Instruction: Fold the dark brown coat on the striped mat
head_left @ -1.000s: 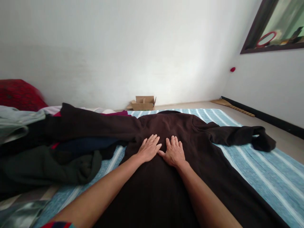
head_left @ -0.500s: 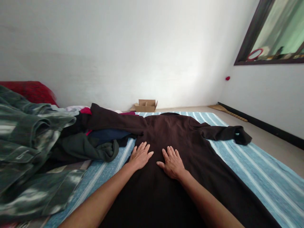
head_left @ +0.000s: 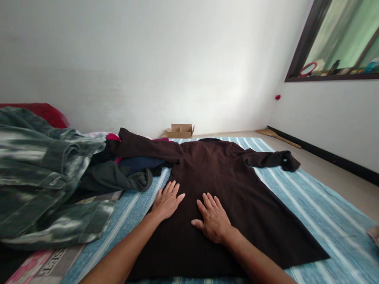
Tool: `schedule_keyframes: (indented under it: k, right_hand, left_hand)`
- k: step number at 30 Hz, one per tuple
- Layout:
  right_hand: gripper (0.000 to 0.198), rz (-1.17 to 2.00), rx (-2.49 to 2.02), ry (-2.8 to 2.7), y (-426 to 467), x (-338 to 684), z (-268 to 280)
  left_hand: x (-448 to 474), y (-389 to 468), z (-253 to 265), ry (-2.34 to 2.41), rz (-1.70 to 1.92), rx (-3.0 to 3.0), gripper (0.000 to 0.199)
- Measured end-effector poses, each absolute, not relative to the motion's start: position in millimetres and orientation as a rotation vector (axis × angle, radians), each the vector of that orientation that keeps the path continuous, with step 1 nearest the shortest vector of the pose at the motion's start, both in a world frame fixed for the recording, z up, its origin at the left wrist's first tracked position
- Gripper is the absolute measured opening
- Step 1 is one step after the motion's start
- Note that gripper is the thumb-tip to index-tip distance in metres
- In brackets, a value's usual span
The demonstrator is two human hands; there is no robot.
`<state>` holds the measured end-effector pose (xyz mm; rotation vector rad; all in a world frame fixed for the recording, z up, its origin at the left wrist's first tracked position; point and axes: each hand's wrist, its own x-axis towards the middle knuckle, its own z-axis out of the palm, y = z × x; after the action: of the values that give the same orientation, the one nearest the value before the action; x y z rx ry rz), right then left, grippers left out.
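Observation:
A dark brown long-sleeved garment [head_left: 213,169], like a dress or long top, lies spread out with its collar at the far end and its hem near me. Its left sleeve reaches over a clothes pile; the right sleeve lies on the striped sheet, its cuff end curled up. My left hand [head_left: 168,200] rests flat on the garment's left side, fingers stretched out. My right hand [head_left: 213,219] lies palm down near its middle, a little closer to me, thumb spread. Neither hand grips the cloth.
A blue and white striped sheet [head_left: 319,201] lies underneath. At left are a green-grey patterned denim garment [head_left: 50,177], a dark green garment [head_left: 118,177] and a red item [head_left: 44,112]. An open cardboard box [head_left: 180,131] stands by the wall; a brush-like item [head_left: 278,137] lies beyond the sheet.
Both hands have slid toward me over the brown garment, staying flat. My view has tilted down and turned slightly, so the hem now shows.

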<state>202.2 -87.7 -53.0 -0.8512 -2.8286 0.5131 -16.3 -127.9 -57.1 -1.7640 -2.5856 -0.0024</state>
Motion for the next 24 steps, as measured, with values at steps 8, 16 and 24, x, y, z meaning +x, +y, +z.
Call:
schedule_keyframes:
  k: [8, 16, 24]
  right_hand:
    - [0.071, 0.546, -0.917, -2.808, -104.0, 227.7, -57.1]
    - [0.061, 0.564, -1.032, -2.664, -116.7, 259.9, -54.7]
    - [0.041, 0.249, -1.287, -2.2, -57.1, 333.0, -72.2]
  left_hand:
    - [-20.6, -149.7, -53.0, -2.605, 0.001, -1.722, 0.063]
    - [-33.8, -170.9, -55.8, -2.564, -0.261, -1.764, 0.061]
    - [-58.0, -190.7, -42.3, -2.86, -1.161, -1.295, 0.041]
